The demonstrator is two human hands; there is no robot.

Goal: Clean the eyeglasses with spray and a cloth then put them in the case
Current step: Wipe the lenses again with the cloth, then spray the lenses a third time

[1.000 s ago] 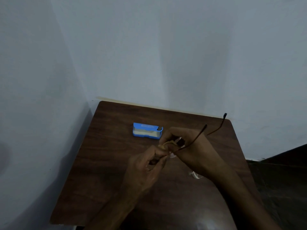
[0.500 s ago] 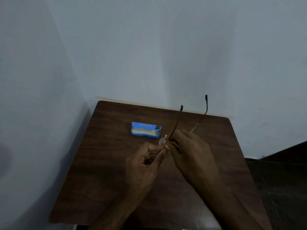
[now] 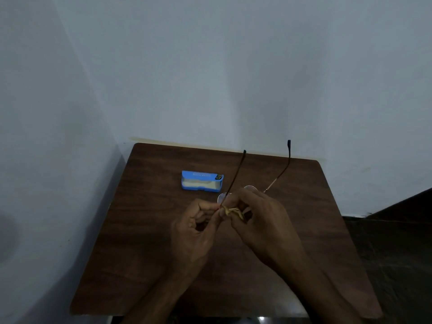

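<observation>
head view: both grips meet over the middle of the counter (image 3: 145, 253), fingertips nearly touching. left grip (image 3: 194, 228) has its fingers curled in, with thumb and forefinger pinched on the glasses (image 3: 236, 174) at the rim near one hinge. right grip (image 3: 259, 220) is curled round a bunched yellow cloth (image 3: 233, 211), pressed against the frame just right of the left grip's pinch. fingers hide which lens it's on, can't tell. glasses sit between the two grips, lenses down at the fingertips. both temples are unfolded and point up and away from the grips toward the wall (image 3: 210, 78). one round lens edge shows just beyond the left grip's fingertips, and another peeks over the right grip's knuckles. blue case (image 3: 202, 181) lies flat on the counter beyond the grips and a bit left, apart from both grips and from the glasses. a pale patch shows on its top face. can't tell if it's open. dark floor (image 3: 397, 253) lies to the right of the right grip's forearm. light is low and fine detail is murky.
</observation>
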